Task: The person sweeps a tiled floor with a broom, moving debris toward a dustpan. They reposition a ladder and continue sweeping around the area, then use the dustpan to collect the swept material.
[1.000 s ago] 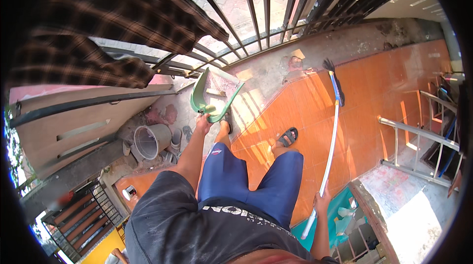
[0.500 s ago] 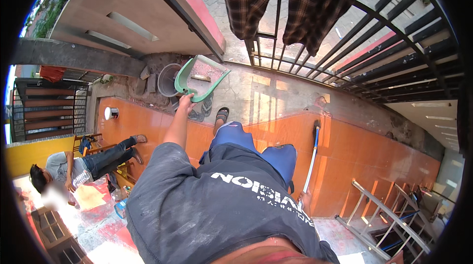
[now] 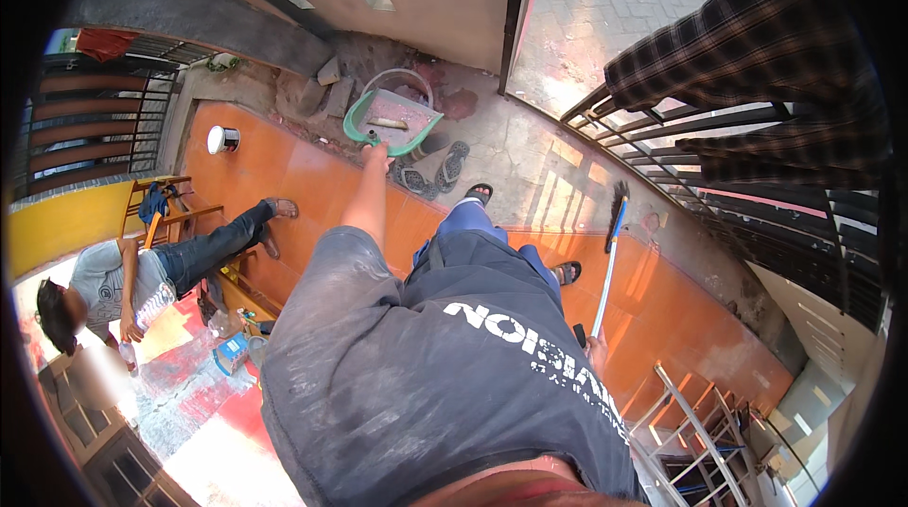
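Observation:
Held out ahead of me, my left hand (image 3: 376, 156) is closed round the handle of a green dustpan (image 3: 356, 117). Pinkish debris and a short pale stick-like piece (image 3: 388, 123) lie in the pan. The dustpan hangs over a round bucket (image 3: 412, 74) and hides most of it. On my right side, my right hand (image 3: 597, 353) grips a long broom (image 3: 609, 272) by its light blue and white handle. The dark bristles rest at the far right, by the edge of the orange tiles. The fingers of this hand are only partly visible.
Grey slippers (image 3: 452, 166) lie just right of the dustpan. A black barred gate (image 3: 700, 148) with plaid cloth stands at the right. A person (image 3: 142, 285) sits at the left, near a white pail (image 3: 223, 139). A metal ladder (image 3: 700, 436) is at the lower right.
My view has turned and I have stepped toward the left. The dustpan has come more squarely over the bucket. Both hands keep their hold, and the broom trails along on the right.

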{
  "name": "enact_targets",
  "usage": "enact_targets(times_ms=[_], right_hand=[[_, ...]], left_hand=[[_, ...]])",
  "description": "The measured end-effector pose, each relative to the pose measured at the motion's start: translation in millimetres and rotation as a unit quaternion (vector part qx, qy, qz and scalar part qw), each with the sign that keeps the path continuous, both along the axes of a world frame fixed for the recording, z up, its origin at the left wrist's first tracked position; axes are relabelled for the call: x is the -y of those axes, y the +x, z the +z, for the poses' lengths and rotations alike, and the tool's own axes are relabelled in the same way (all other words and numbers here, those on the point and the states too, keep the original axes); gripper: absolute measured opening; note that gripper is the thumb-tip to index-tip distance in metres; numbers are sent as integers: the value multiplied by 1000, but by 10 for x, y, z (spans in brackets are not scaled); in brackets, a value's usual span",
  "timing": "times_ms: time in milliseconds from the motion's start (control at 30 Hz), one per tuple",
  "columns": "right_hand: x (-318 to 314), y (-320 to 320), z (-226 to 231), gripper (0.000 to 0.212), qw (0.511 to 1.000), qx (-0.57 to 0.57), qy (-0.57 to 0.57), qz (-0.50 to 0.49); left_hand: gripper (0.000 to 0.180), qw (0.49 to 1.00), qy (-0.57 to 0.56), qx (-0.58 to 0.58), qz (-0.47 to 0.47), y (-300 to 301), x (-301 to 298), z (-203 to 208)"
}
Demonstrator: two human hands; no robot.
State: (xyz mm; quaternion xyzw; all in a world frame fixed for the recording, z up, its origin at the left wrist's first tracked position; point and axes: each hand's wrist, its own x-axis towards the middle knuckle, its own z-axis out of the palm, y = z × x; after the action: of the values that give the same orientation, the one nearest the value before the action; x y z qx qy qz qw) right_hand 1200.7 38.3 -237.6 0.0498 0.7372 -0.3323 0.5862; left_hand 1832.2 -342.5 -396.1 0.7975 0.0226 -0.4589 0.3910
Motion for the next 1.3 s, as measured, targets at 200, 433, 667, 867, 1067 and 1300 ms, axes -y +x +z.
enact_targets(times_ms=[200,433,667,867,1067,1300], right_hand=[[411,580,322,77,996,-51,-39,58],[451,882,428,70,990,-92,-51,93],[470,1178,456,68,998,-42,-35,16],[315,1267,308,61,998,16,-7,-55],[145,1282,178,47,995,16,-4,-102],[152,1045,42,33,990,3,-13,-144]], left_hand=[[47,987,-63,-82,127,434,503,-21],[44,985,-38,-98,140,776,842,-229],[39,999,-6,-1,38,744,963,-101],[34,990,49,91,-97,732,998,-8],[29,977,19,176,-121,737,1072,-120],[21,960,37,209,-182,621,1147,-6]])
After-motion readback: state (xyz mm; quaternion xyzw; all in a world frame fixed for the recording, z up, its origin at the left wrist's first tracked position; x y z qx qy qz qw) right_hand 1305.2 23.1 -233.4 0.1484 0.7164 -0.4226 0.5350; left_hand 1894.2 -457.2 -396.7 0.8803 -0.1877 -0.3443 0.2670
